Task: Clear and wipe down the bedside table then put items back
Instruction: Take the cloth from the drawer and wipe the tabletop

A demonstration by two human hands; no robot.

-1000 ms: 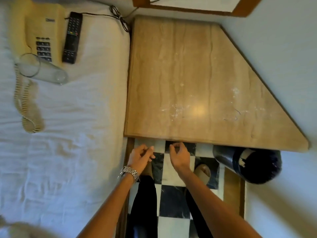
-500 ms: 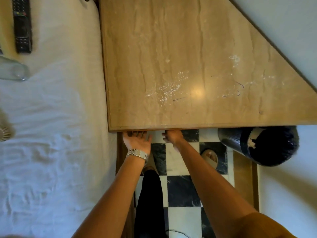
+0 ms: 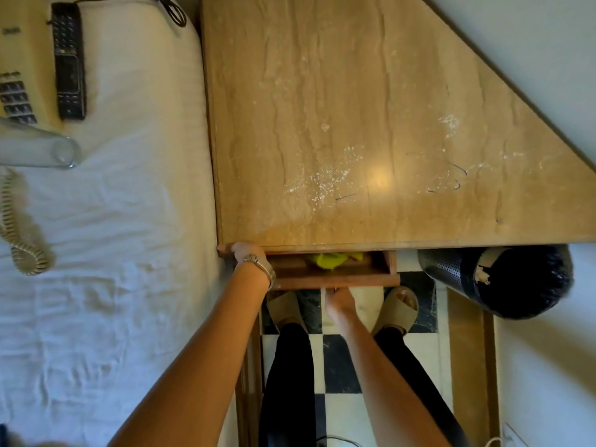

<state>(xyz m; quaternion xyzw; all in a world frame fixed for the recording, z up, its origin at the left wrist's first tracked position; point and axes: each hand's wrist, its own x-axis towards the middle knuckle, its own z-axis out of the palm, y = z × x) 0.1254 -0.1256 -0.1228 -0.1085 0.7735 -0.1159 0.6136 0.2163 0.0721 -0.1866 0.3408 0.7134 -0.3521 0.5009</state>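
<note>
**Spotter:** The bench (image 3: 354, 108) runs away from you. Its front edge lies left to right and its right side is cut at a slant along the wall. The drawer (image 3: 335, 280) lies the long way under that front edge and opens toward you.

**Checker:** And your hands?

**Spotter:** Your right hand (image 3: 338, 301) has its fingers curled on the middle of the drawer front. Your left hand (image 3: 245, 251) sits at the front-left corner of the bench with the thumb along the edge. Its fingers are tucked under the top, so I cannot tell whether they clamp.

**Checker:** What differs from half a second ago?

**Spotter:** Then both your hands were under the front edge and no drawer showed. Now the drawer stands out a little, with a yellow-green cloth (image 3: 329, 260) lying inside it.

**Checker:** The cleared items?

**Spotter:** They are on the bed (image 3: 129, 221), well left of the bench. The remote (image 3: 68, 59) points away from you, just beside the phone (image 3: 19, 66). The glass (image 3: 38, 146) lies on its side with its base toward the bench.

**Checker:** Room to move?

**Spotter:** The bed meets the bench's left edge. A black bin (image 3: 493, 279) lies just right of the drawer, near it but apart. Your feet stand on the checkered floor (image 3: 342, 362) right below the drawer front. White dust (image 3: 325, 179) marks the top near the front.
</note>
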